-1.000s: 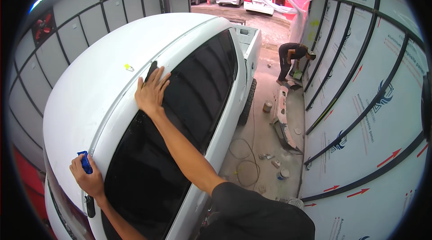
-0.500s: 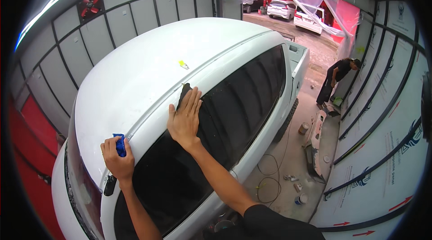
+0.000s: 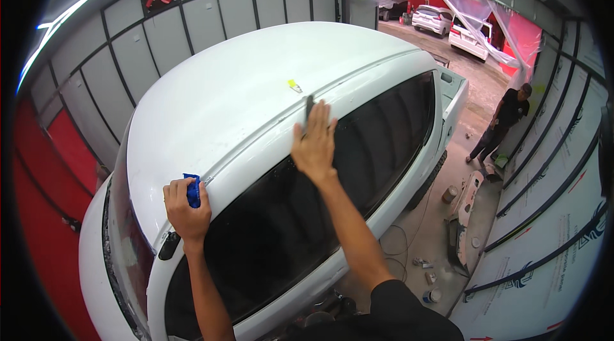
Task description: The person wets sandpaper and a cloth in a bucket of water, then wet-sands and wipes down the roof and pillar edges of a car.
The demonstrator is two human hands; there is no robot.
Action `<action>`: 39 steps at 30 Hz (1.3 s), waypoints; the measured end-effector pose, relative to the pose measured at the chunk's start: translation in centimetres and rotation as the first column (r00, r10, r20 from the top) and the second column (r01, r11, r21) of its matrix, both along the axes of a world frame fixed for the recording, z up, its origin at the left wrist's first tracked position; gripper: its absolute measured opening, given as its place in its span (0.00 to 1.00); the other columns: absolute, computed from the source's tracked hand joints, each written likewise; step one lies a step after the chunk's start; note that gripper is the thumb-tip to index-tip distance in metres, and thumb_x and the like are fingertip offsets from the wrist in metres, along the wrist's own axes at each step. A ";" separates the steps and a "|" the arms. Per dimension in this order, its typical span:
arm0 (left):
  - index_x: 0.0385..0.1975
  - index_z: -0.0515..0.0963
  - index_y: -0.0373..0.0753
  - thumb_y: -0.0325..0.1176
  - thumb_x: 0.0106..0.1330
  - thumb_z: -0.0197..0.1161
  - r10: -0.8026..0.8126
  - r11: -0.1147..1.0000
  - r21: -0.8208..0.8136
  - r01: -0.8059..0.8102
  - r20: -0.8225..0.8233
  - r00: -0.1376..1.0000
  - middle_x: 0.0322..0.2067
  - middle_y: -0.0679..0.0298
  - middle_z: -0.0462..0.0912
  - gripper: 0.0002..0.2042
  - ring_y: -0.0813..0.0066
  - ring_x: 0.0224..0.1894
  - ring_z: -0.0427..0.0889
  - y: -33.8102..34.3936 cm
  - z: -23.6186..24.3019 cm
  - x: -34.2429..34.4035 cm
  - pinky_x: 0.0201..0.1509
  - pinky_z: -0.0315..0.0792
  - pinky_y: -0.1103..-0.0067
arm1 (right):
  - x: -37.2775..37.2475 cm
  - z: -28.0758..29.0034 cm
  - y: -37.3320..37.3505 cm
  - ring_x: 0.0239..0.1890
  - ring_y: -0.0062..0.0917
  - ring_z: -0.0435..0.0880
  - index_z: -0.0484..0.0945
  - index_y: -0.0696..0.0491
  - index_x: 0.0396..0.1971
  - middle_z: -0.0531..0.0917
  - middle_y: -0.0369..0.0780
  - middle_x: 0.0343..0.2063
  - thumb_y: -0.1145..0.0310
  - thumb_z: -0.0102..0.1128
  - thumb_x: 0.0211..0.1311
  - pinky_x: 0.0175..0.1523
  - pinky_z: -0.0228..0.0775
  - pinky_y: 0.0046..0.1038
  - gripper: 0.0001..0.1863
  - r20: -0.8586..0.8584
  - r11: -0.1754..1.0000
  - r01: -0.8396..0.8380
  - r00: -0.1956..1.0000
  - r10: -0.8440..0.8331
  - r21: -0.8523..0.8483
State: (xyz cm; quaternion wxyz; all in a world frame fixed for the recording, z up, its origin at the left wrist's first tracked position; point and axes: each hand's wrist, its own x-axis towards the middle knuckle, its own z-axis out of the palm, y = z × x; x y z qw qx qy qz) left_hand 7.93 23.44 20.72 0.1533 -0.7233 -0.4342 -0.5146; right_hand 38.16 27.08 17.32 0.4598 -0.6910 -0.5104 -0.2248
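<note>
A white pickup truck (image 3: 211, 98) fills the middle, its side window (image 3: 268, 232) dark. Over the front of the roof's side edge, my left hand (image 3: 187, 210) is curled around a crumpled blue cloth-like piece (image 3: 193, 191). Farther back, my right hand (image 3: 314, 148) lies with long, straight fingers on the roof rail above the window. A thin dark pad (image 3: 309, 108) shows between its thumb and fingers, pressed to the white surface; the rest is hidden under the hand. On the roof close by lies a small yellow-and-white piece (image 3: 293, 85).
Right of the truck, a detached bumper (image 3: 458, 239) lies on the floor, with a can (image 3: 449, 194), another can (image 3: 432, 295) and a cable (image 3: 404, 245) nearby. A person in dark clothes (image 3: 510, 111) stands by the right wall. Plastic sheeting (image 3: 470, 18) hangs at the far opening.
My right hand has slid the dark pad rearward along the roof rail. My left hand keeps the blue piece at the front. The view has shifted, and the other person stands more upright.
</note>
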 end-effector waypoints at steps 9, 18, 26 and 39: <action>0.36 0.78 0.34 0.29 0.63 0.67 0.036 0.999 0.001 -0.036 -0.007 0.999 0.35 0.55 0.80 0.07 0.54 0.40 0.76 0.1 -0.2 -1.2 0.46 0.72 0.64 | -7.2 -0.7 -2.2 0.79 0.47 0.51 0.56 0.66 0.73 0.54 0.54 0.77 0.55 0.44 0.77 0.79 0.39 0.57 0.36 0.094 0.989 -0.149 0.984 0.151 -0.023; 0.36 0.79 0.37 0.31 0.61 0.68 0.020 1.000 -0.017 -0.019 0.010 1.000 0.36 0.57 0.80 0.08 0.55 0.41 0.77 0.4 -0.5 -0.4 0.46 0.72 0.64 | -9.0 -1.6 -2.7 0.80 0.45 0.49 0.60 0.60 0.74 0.57 0.46 0.77 0.52 0.42 0.78 0.78 0.36 0.61 0.34 0.004 0.983 -0.184 0.983 0.184 -0.017; 0.36 0.80 0.35 0.30 0.63 0.68 -0.022 1.000 -0.004 0.022 0.013 1.000 0.35 0.56 0.80 0.07 0.55 0.40 0.77 -0.1 -0.3 0.9 0.45 0.72 0.64 | -1.3 1.2 -0.1 0.80 0.47 0.49 0.58 0.63 0.74 0.57 0.49 0.76 0.55 0.39 0.80 0.80 0.36 0.56 0.33 -0.066 0.999 -0.032 0.997 0.032 0.005; 0.35 0.80 0.37 0.31 0.60 0.69 0.035 0.999 -0.003 -0.035 0.020 0.999 0.35 0.58 0.80 0.08 0.55 0.41 0.77 0.1 -0.2 -1.1 0.45 0.72 0.64 | -9.7 -0.8 -2.8 0.78 0.49 0.53 0.58 0.66 0.73 0.59 0.55 0.74 0.61 0.48 0.75 0.81 0.42 0.47 0.34 0.015 0.951 -0.286 0.958 0.287 0.117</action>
